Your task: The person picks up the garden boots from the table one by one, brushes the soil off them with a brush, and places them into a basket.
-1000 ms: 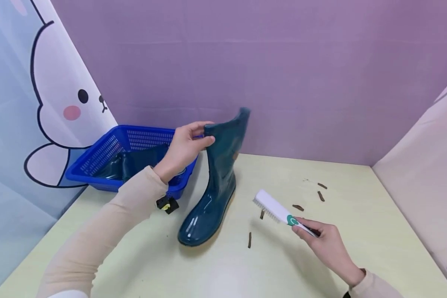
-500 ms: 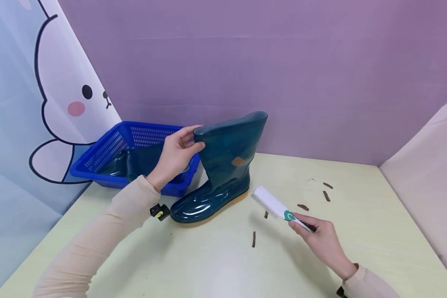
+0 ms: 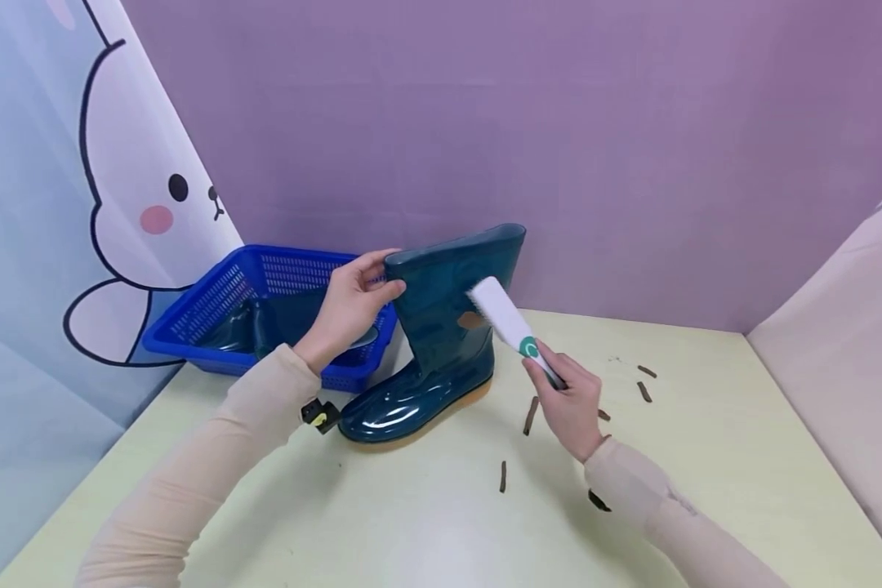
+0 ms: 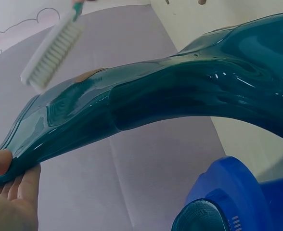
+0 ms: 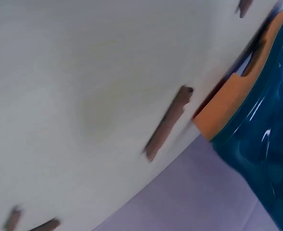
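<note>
Teal rubber boot (image 3: pixel 441 335) standing upright on pale yellow-green tabletop (image 3: pixel 706 457), toe toward the near left, tan sole edge showing. Left hand (image 3: pixel 349 306) pinching the top rim of the shaft, thumb outside, fingers curled over; likely steadying the boot against sideways push. Right hand (image 3: pixel 569 400) wrapped around handle of white scrub brush (image 3: pixel 503 314) with green mark; bristle end laid against the shaft beside a small brown patch, handle angled down and away. From left wrist view, bristles (image 4: pixel 52 50) facing the boot side, close or touching.

Blue perforated plastic basket (image 3: pixel 213 306) just behind and left, holding a second dark boot (image 3: pixel 279 322). Brown debris strips (image 3: pixel 531 415) scattered on the table right of the boot. Purple backdrop wall (image 3: pixel 559 122); cartoon rabbit panel (image 3: pixel 132 204) at left.
</note>
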